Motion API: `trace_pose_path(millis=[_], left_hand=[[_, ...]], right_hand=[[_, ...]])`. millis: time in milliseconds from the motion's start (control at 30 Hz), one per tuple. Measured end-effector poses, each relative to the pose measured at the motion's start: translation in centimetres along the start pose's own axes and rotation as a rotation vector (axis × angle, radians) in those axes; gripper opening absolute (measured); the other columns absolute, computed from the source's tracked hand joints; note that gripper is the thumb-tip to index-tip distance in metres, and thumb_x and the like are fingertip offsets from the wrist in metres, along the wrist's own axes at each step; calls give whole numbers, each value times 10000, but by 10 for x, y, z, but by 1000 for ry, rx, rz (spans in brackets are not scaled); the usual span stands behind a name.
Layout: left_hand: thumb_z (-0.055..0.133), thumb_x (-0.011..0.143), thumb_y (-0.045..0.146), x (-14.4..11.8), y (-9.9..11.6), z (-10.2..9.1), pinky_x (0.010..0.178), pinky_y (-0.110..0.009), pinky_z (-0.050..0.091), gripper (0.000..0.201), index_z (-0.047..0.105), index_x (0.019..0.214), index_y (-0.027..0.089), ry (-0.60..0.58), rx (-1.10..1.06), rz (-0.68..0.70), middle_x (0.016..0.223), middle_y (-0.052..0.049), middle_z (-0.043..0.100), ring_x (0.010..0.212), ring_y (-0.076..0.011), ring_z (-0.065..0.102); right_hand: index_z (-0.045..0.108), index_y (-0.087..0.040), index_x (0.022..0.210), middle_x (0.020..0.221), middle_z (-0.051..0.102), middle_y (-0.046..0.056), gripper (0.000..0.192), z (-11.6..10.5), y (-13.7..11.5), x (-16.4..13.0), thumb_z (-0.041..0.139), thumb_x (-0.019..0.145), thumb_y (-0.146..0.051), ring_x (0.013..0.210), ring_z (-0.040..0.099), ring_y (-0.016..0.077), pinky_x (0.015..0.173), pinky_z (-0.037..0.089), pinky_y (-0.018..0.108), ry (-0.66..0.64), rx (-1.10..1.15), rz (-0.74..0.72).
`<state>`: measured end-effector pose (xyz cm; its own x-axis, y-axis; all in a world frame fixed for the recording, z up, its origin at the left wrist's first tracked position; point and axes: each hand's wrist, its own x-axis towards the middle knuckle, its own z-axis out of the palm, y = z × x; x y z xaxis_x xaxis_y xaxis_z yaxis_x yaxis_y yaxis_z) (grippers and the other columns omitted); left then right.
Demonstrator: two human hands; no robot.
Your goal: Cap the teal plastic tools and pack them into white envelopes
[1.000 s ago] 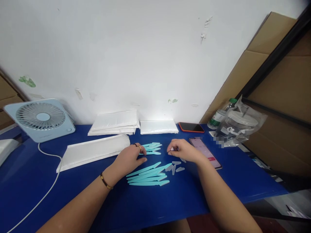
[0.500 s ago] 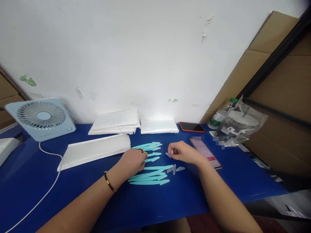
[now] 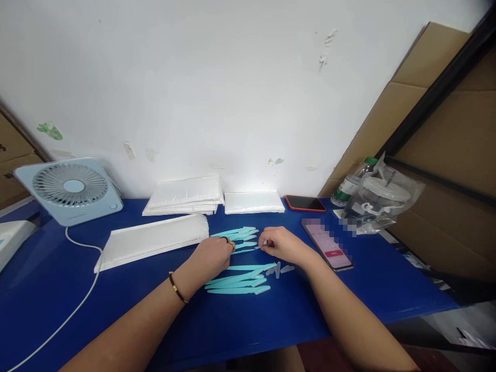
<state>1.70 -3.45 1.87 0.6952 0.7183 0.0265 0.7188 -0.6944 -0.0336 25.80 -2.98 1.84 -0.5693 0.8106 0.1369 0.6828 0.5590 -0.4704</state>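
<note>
Several slim teal plastic pieces (image 3: 238, 281) lie in a loose pile on the blue table (image 3: 58, 305), with a second teal group (image 3: 238, 233) farther back. My left hand (image 3: 211, 256) grips one teal piece (image 3: 248, 251) that points right. My right hand (image 3: 281, 244) pinches a small clear cap against that piece's tip. A few clear caps (image 3: 281, 269) lie just under my right wrist.
Flat white packets (image 3: 151, 240) lie left of my hands, with two more white stacks (image 3: 184, 195) by the wall. A light-blue fan (image 3: 70, 188) and its white cable (image 3: 83, 294) are at left. Two phones (image 3: 327, 243) and a bagged cup (image 3: 382, 199) are at right.
My left hand lifted one teal piece from the far group and drew it toward the middle. My right hand, holding a clear cap, moved left to meet its tip.
</note>
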Motion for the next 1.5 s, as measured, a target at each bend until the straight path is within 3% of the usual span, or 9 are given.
trace_pose_path(millis=[233,433,633,800,900,967,1133,1300,1500], left_hand=[[427,813,105,4,1,-4,631,-283,444,183,601,804,160,32,-30,-2,759,-61,634,705,-186,596],[464,858,165,4,-3,-9,810,-313,437,210,592,1025,180,216,-132,-34,1017,-73,614,943,-197,567],[601,802,337,-2,-5,-4,711,-266,433,186,631,946,223,-8,-333,127,910,-18,641,814,-169,593],[492,835,223,0,-3,2,648,-263,399,142,630,820,191,-18,-253,101,780,-25,642,730,-163,587],[444,820,179,2,-4,4,604,-267,377,176,611,763,180,-2,-201,77,711,-26,625,666,-161,570],[436,802,162,2,-4,3,589,-262,366,176,600,739,182,6,-217,62,696,-20,618,651,-155,564],[443,778,177,0,-6,-6,566,-240,353,164,598,723,182,-3,-389,-25,686,-10,607,622,-133,539],[453,786,266,-2,-12,-12,580,-227,378,165,596,759,188,-27,-654,-106,714,-3,622,627,-128,541],[462,776,312,-2,-19,-8,599,-235,391,174,584,749,190,-8,-738,-141,718,-4,620,629,-134,531]], right_hand=[[653,-181,793,784,608,19,91,5,-7,5,585,773,-124,626,559,106,562,410,199,58,88,-31],[649,-196,983,889,632,40,195,-2,-7,5,552,816,-170,664,582,111,623,445,225,179,149,-6],[681,-206,845,811,664,20,140,-35,14,-18,552,800,-234,679,588,132,596,420,226,137,44,216],[686,-203,704,681,661,14,97,-47,29,-31,671,659,-288,625,583,153,522,359,228,-58,-128,491],[677,-204,668,655,660,13,82,-42,30,-32,687,613,-264,587,576,151,493,347,225,-207,-95,512],[664,-202,667,662,656,10,49,-37,28,-30,657,624,-223,576,571,143,487,355,221,-219,-42,471],[601,-179,682,639,613,-3,59,-25,20,-23,625,632,-159,556,547,120,498,394,216,-85,139,338],[575,-163,903,685,638,17,184,-25,14,-15,609,765,-280,623,624,139,590,502,264,149,657,282],[597,-148,838,708,686,47,260,-27,14,-13,711,713,-346,670,665,155,615,530,273,215,842,253]])
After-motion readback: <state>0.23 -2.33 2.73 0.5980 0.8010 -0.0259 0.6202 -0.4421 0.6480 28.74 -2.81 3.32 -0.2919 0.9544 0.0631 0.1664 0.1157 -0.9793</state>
